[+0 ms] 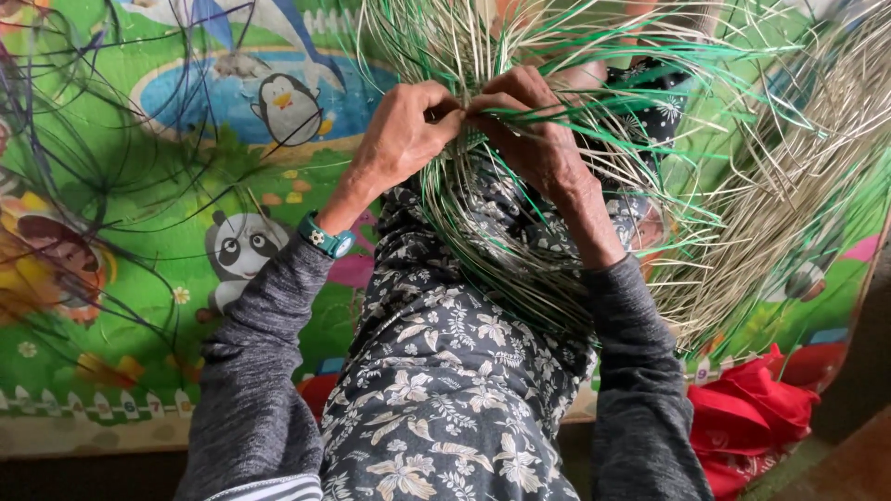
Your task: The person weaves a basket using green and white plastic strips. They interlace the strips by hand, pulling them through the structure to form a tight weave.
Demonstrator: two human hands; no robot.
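One head-worn camera looks steeply down, close over the lap; the play mat [139, 278] fills the background.

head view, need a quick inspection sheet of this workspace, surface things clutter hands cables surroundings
surface: colourful play mat with cartoon animals, laid on the floor.
job's things: part-woven bundle of pale and green strips resting on the lap; loose strip ends fan out to the right.
clutter: red cloth at the mat's lower right edge; dark thin strands spread over the mat's left side.
grippers: left hand and right hand both pinch strips at the weave's top, fingertips close together; teal watch on the left wrist.
cables: nothing seen.
surroundings: floral skirt, grey sleeves; bare floor bottom right.
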